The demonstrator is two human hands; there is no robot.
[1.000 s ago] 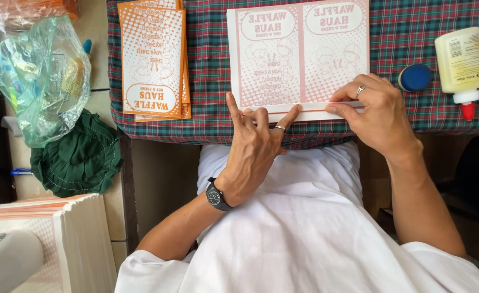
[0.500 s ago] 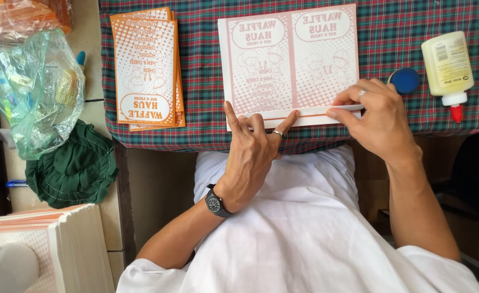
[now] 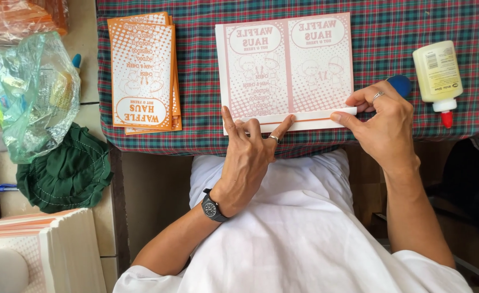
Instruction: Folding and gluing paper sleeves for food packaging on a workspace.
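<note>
A clear plastic bag (image 3: 30, 95) left of the table (image 3: 402, 32) holds what may be coloured packets. The pale printed paper sheet (image 3: 285, 68) lies flat on the table, its near edge folded up; the left hand (image 3: 247, 154) presses it with spread fingers, and the right hand (image 3: 383, 125) pinches the fold.

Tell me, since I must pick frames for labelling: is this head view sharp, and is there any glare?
Head view: even, soft light; printed sheet, left hand and right hand sharp; mild sheen on plastic bag; no blown-out glare; white object in the bottom-left corner blurred.
</note>
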